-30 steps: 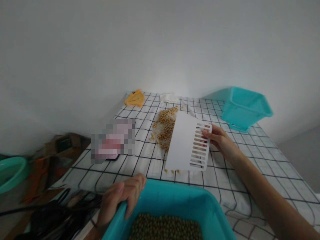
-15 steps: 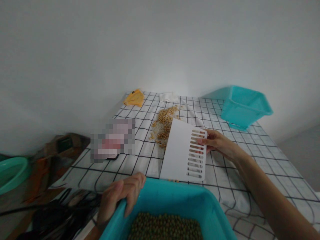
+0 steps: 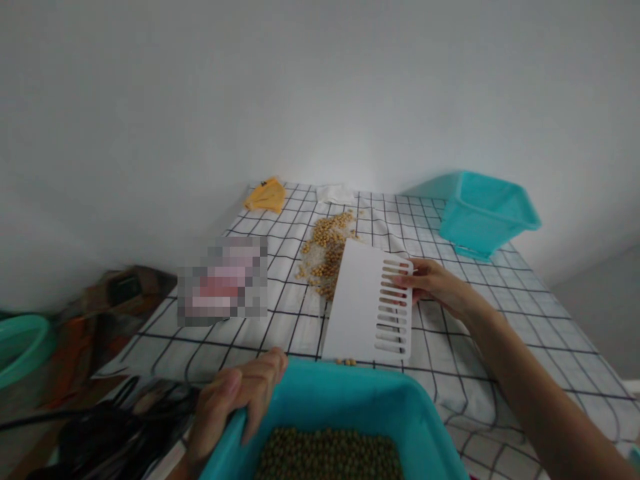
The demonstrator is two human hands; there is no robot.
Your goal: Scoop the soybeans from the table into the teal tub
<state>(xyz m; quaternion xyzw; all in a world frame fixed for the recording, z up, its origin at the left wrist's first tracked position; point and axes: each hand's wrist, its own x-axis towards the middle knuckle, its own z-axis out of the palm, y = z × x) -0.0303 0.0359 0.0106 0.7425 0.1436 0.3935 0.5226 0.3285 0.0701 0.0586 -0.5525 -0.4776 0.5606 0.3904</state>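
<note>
My left hand (image 3: 245,390) is wrapped over the left rim of a teal plastic bin (image 3: 345,377) at the table's near edge. Many small round beans (image 3: 327,453), greenish brown in this light, lie in the bin. With its fingers at the slotted end, my right hand (image 3: 433,287) pinches a flat white plastic board (image 3: 353,303). The board leans over the table just beyond the bin's far rim. Against its left side lies a loose heap of yellow soybeans (image 3: 327,233), partly hidden by it. A few soybeans (image 3: 346,362) sit between the board and the bin.
A second teal bin (image 3: 487,213) stands at the back right of the checkered cloth (image 3: 505,293). Toward the back lie a yellow cloth or bag (image 3: 267,195) and a white tissue (image 3: 335,194). A blurred-out object (image 3: 223,280) rests left. A green basin (image 3: 25,347) is low at far left.
The whole view has shifted slightly. Both hands keep their grips, and the white board stays nearly in place beside the soybeans.
</note>
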